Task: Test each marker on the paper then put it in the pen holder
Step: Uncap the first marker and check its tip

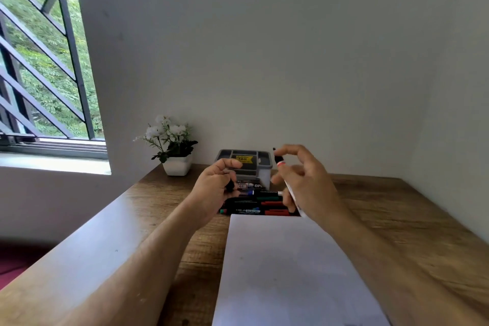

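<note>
- A white marker [287, 185] was held in the right hand [307, 182], tip raised above the table [397, 219].
- A black cap [230, 186] was gripped in the left hand [214, 188].
- More markers [259, 204] lay between the paper [285, 272] and the grey pen holder [246, 164] — just behind the sheet.

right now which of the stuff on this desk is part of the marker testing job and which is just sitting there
Part of the job:
marker held in right hand
black cap in left hand
loose markers
paper
grey pen holder

Just sitting there:
potted white flowers
</note>
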The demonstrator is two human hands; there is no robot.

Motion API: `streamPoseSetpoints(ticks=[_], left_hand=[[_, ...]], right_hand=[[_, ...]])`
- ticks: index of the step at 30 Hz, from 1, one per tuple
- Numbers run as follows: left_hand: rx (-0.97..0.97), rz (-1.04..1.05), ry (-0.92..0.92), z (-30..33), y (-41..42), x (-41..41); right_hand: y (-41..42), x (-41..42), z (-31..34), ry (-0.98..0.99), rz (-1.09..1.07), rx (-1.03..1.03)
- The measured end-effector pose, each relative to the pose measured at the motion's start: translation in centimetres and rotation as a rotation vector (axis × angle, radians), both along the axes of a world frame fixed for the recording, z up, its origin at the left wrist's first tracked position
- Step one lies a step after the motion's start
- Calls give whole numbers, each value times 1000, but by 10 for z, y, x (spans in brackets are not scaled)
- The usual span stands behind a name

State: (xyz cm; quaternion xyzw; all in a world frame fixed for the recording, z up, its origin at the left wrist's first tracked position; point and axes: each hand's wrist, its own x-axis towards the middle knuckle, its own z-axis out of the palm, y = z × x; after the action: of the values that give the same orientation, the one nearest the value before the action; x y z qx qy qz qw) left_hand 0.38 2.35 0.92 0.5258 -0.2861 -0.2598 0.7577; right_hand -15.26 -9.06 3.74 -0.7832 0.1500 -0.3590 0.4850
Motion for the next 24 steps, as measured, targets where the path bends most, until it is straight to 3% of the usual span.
streamPoseSetpoints(ticks=[4,6,11,13,17,24], left_hand=[[12,70,-3,1,2,4],[99,113,-118,1,3,6],[513,219,-748,1,11,3],[642,216,-889,2,14,0],[784,207,-1013,4,14,5],[1009,-70,-1083,3,12,1]], right_hand=[[17,18,14,-134,93,401],[21,23,8,-130,119,483],[19,33,-28,24,13,448],[19,33,-41,59,21,481],[19,34,-55,98,61,480],[27,35,-52,146,40,403]])
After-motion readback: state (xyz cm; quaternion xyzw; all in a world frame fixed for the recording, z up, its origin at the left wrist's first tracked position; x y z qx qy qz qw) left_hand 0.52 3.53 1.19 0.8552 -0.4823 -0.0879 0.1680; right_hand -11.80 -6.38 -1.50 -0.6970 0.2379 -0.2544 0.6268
